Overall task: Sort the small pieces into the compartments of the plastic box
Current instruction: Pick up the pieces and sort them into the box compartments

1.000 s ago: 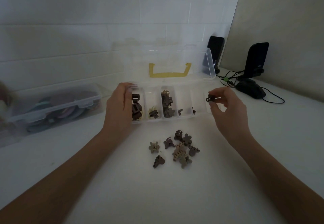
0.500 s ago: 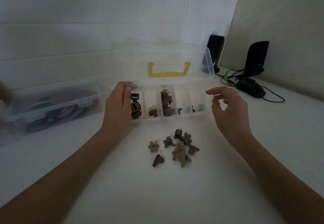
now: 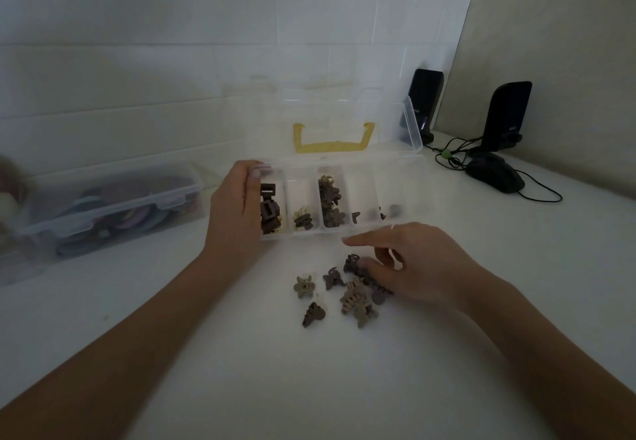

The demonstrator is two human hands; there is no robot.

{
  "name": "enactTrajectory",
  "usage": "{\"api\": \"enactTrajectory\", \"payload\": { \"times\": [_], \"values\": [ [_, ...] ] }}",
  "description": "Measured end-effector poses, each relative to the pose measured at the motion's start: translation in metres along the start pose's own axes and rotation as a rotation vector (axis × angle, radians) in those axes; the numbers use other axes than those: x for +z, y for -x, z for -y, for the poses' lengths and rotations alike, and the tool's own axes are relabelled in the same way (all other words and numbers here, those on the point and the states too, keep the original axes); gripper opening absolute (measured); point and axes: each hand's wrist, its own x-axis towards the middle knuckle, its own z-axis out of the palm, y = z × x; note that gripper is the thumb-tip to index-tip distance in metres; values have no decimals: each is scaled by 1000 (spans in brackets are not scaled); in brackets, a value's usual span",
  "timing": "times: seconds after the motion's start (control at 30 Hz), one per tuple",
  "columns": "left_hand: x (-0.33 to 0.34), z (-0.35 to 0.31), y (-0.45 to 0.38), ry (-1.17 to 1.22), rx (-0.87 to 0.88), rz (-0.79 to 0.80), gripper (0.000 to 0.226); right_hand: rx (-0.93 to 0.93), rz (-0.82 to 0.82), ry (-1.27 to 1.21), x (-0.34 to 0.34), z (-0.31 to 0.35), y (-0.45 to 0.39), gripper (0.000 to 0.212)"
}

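A clear plastic box (image 3: pixel 344 164) is set on a white surface (image 3: pixel 309 388) with its lid (image 3: pixel 409 123) raised toward the tiled wall; a yellow handle (image 3: pixel 333 145) is seen through the lid. Five compartments are counted in a row. Dark brown square clips (image 3: pixel 269 211) are held in the leftmost compartment, pale clips (image 3: pixel 303 220) in the second, a heap of brown flower-shaped clips (image 3: pixel 331 204) in the third, and a few small dark pieces in the fourth and fifth. The left end of the box is gripped by the left hand (image 3: pixel 237 212), fingers curled over its far edge. A loose pile of small clips (image 3: pixel 354 291) is laid on the surface just in front of the box, with a tan flower clip (image 3: pixel 304 286) and a dark clip (image 3: pixel 313 314) a little apart on its left. The right hand (image 3: pixel 409 267) is lowered onto the right side of the pile, forefinger stretched out and the other fingers bent down among the clips; whether one is pinched cannot be told. A second lidded plastic container (image 3: pixel 106 205) is placed at far left. Two black speakers (image 3: pixel 506 116), a black mouse (image 3: pixel 495 173) and their cables are kept at far right.
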Motion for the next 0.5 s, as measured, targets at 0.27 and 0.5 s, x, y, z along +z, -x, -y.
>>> {"api": "enactTrajectory", "payload": {
  "times": [0.27, 0.5],
  "values": [
    [1, -3, 1, 51, -18, -8, 23, -4, 2, -151, 9, 4, -3, 18],
    [0, -3, 0, 15, -21, -2, 25, -78, -110, -361, 9, 6, -5, 13]
  ]
}}
